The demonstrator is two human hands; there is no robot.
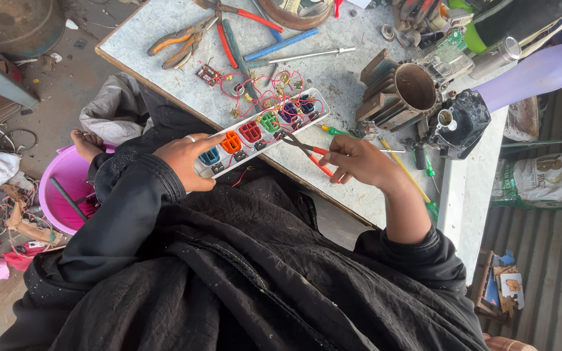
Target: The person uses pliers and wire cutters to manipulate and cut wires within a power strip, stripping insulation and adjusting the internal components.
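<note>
The left hand (187,159) grasps the near end of a long white power strip (261,130), fingers curled over its top edge and thumb underneath, so the strip runs from the hand toward two o'clock, its far end resting on the table (352,78). The strip lies open, a hard plastic tray holding a row of coloured socket blocks (blue, orange, red, green, purple, then dark blue), with thin red wires (255,91) looping out of its far side. The right hand (359,162), at three o'clock from the strip's middle, is clenched around the red handles of small pliers (304,148); their dark metal tips point toward ten o'clock and meet the strip near the green block. The table is pale speckled stone with a wooden edge. At twelve o'clock from the strip lie orange-handled pliers (180,42) and a blue-handled tool (281,44). At two o'clock from the right hand sits a finned metal engine cylinder (401,91), rough and greasy. A pink plastic tub (66,188) stands at nine o'clock from the left hand.
</note>
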